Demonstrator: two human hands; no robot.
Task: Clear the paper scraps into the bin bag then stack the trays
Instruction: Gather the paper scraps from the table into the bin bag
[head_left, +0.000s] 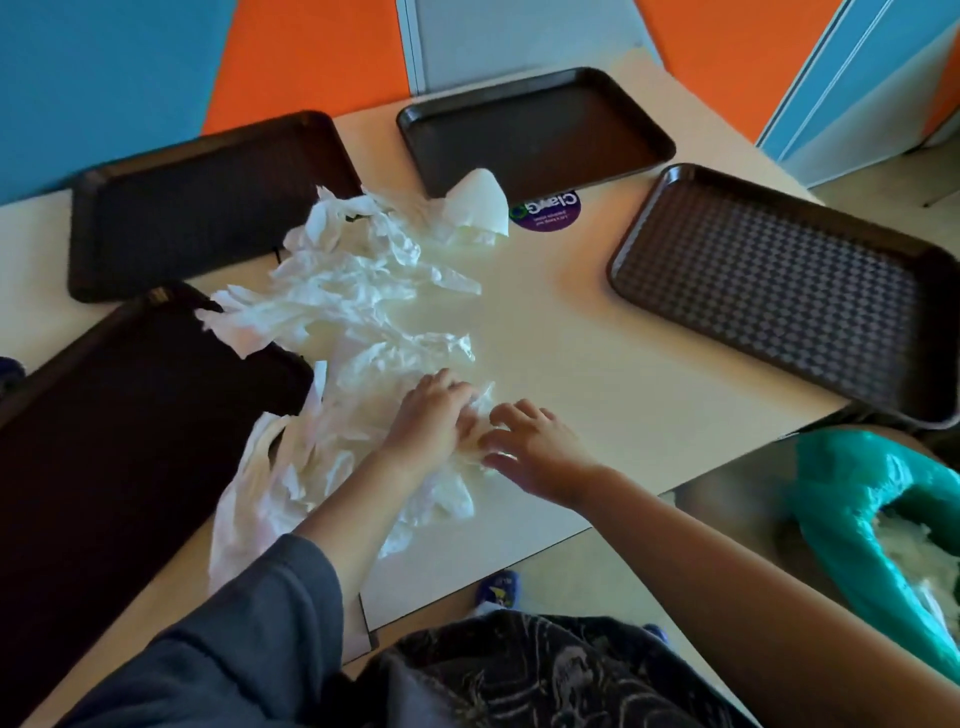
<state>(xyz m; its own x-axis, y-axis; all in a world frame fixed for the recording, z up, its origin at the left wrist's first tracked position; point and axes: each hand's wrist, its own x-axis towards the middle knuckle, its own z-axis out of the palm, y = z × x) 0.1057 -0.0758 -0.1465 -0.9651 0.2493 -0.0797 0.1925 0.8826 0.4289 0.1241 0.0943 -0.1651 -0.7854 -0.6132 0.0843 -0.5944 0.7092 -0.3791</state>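
I see four trays ringing the table: near-left tray, far-left tray, far tray, right tray overhanging the edge. Paper scraps sprawl mid-table; my left hand bunches some, my right hand lies spread against them. Loose pieces could slip off the near edge. The bin bag gapes right; bare tabletop lies between.

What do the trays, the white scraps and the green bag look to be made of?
Trays, such as the right one: probably moulded plastic, dark brown, with a raised rim and a textured grid base. White scraps: thin, crumpled paper, tissue-like, holding sharp creases. Green bag: thin plastic film, glossy and wrinkled.
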